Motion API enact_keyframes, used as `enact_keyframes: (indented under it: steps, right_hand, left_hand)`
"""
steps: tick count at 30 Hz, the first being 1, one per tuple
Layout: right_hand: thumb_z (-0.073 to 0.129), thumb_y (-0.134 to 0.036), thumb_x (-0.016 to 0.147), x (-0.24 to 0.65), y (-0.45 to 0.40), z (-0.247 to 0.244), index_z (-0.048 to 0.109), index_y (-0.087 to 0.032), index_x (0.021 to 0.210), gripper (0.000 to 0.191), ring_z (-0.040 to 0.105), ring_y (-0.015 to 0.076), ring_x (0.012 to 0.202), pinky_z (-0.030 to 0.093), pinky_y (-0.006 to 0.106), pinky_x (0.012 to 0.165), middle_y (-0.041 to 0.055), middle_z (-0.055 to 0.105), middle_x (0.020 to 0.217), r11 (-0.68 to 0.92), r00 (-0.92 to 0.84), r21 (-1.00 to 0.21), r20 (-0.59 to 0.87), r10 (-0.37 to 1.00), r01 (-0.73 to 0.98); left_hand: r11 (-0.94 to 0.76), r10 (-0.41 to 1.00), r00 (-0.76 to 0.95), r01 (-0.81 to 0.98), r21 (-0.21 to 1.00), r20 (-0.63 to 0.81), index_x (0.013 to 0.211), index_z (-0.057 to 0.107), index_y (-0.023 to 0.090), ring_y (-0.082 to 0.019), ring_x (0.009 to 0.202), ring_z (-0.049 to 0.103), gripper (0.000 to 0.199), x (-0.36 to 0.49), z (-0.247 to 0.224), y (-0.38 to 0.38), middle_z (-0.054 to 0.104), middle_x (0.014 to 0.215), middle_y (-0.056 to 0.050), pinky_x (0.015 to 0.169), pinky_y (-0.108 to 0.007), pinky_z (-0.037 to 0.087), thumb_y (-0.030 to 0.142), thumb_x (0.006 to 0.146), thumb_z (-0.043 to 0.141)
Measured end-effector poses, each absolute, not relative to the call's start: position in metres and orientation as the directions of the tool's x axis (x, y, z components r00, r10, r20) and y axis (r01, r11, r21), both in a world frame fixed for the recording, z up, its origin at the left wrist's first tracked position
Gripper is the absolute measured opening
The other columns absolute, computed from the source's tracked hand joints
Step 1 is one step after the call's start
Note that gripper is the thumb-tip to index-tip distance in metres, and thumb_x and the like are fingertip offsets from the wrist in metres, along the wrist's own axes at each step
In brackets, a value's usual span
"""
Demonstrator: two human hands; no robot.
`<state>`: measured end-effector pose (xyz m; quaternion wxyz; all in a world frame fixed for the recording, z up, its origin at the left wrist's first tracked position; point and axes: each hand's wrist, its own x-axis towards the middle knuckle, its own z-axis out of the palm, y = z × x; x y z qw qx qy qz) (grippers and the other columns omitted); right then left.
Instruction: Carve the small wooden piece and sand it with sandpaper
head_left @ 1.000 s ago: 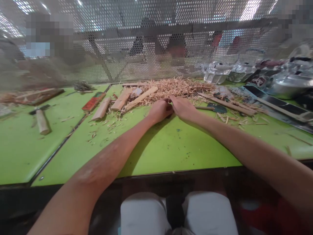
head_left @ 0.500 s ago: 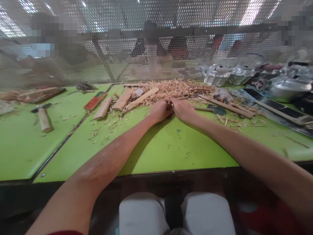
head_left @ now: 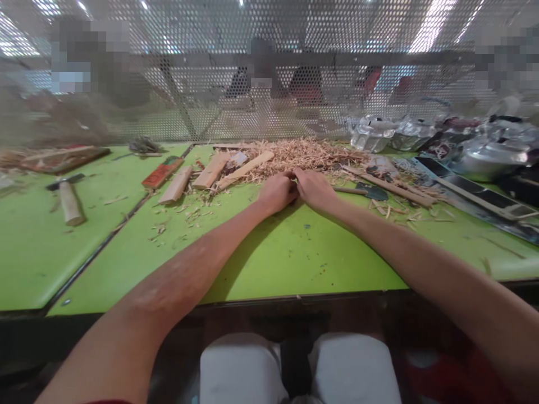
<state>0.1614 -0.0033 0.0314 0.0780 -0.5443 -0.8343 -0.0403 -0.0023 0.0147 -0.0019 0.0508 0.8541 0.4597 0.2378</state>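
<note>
My left hand (head_left: 277,192) and my right hand (head_left: 313,188) meet over the green table (head_left: 303,252), fingertips together. Both are closed, with the fingers curled inward; whatever they pinch is hidden behind them. Just beyond lies a heap of wood shavings (head_left: 311,152). To the right of my right hand is a tool with a wooden handle and a dark flat blade (head_left: 373,191). Left of my left hand, a thin wooden strip (head_left: 246,170) and a wooden block (head_left: 212,170) rest on the table, beside another block (head_left: 176,185).
An orange-red block (head_left: 162,172) and a hammer (head_left: 71,203) lie on the left. Metal kettles (head_left: 494,151) stand at the back right, near a long dark-panelled board (head_left: 475,188). A perforated metal screen (head_left: 219,106) rises behind the table, with people beyond it.
The view has shifted very slightly. My hands stay together in the same spot, with the fingers drawn a little closer; nothing on the table has visibly moved.
</note>
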Motion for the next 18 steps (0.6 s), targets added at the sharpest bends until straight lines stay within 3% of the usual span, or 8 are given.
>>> enact_keyframes:
  steps: [3, 9, 18]
  right_hand:
    - [0.042, -0.01, 0.116, 0.1622, -0.0036, 0.0316, 0.068, -0.009, 0.154, 0.047, 0.077, 0.0341, 0.112, 0.049, 0.039, 0.09, 0.0241, 0.084, 0.128, 0.405, -0.395, -0.036, 0.161, 0.904, 0.914]
    - [0.04, -0.006, 0.113, 0.1657, -0.008, 0.0302, 0.067, -0.007, 0.153, 0.048, 0.076, 0.033, 0.106, 0.047, 0.039, 0.086, 0.0242, 0.085, 0.124, 0.401, -0.397, 0.005, 0.146, 0.906, 0.916]
    - [0.043, -0.012, 0.115, 0.1679, -0.0033, 0.0262, 0.07, -0.011, 0.148, 0.043, 0.075, 0.0307, 0.108, 0.048, 0.036, 0.088, 0.0205, 0.085, 0.124, 0.403, -0.389, -0.028, 0.206, 0.898, 0.915]
  left_hand:
    - [-0.586, 0.799, 0.484, 0.758, 0.285, 0.357, 0.099, 0.092, 0.017, -0.029, 0.113, 0.081, 0.022, -0.0035, -0.0003, 0.0125, 0.083, 0.142, -0.015, 0.104, -0.039, 0.064, 0.017, 0.102, 0.07]
    - [-0.558, 0.815, 0.465, 0.79, 0.253, 0.346, 0.1, 0.091, 0.015, -0.027, 0.101, 0.079, 0.025, -0.0029, -0.0009, 0.0144, 0.084, 0.125, -0.016, 0.095, -0.038, 0.065, 0.022, 0.106, 0.067]
    - [-0.6, 0.791, 0.487, 0.733, 0.321, 0.37, 0.089, 0.089, 0.017, -0.028, 0.102, 0.08, 0.025, -0.0063, -0.0042, 0.0183, 0.083, 0.124, -0.016, 0.098, -0.041, 0.066, 0.019, 0.102, 0.068]
